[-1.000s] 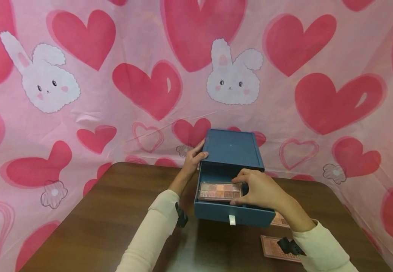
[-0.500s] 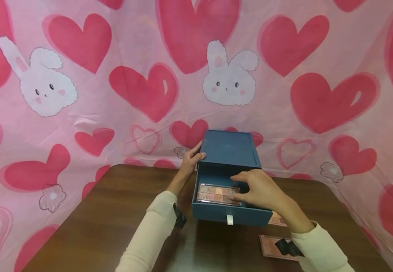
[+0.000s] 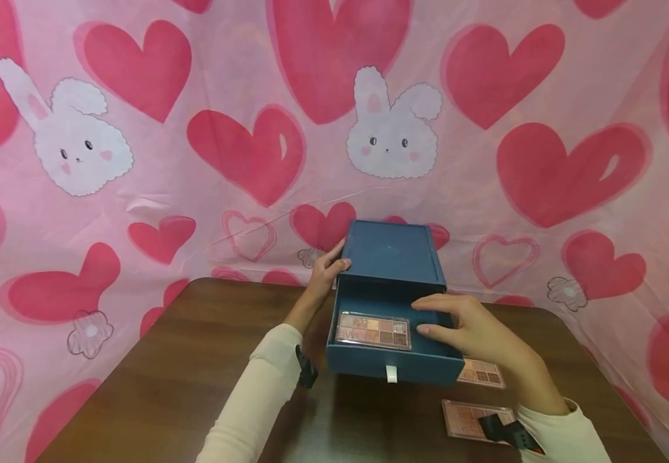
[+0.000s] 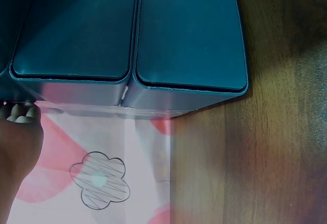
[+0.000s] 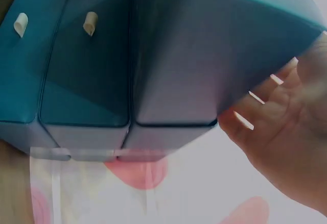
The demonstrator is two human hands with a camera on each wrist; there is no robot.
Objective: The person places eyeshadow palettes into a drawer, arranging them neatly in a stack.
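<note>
A blue drawer unit [image 3: 392,251] of stacked drawers stands on the table with its top drawer [image 3: 363,355] pulled out. In the drawer's left part lies an eyeshadow palette [image 3: 372,330] with a clear lid. My left hand [image 3: 324,273] rests against the unit's left side, fingers along the wall and thumb at the top edge. Over the drawer's right part, my right hand [image 3: 473,325] is spread with thumb and fingers apart, holding nothing, to the right of the palette. In the right wrist view its fingers are partly hidden behind the drawer.
Two more palettes lie on the wooden table [image 3: 207,360] to the right: one palette [image 3: 482,373] beside the unit, another palette [image 3: 467,419] nearer, partly under the right wrist strap. A pink heart-print cloth [image 3: 242,77] hangs behind. Lower drawers [image 5: 84,76] with pull tabs are closed.
My right hand has let go of the palette, leaving it lying in the drawer, and has moved right with fingers spread. My left hand stays at the unit's side.
</note>
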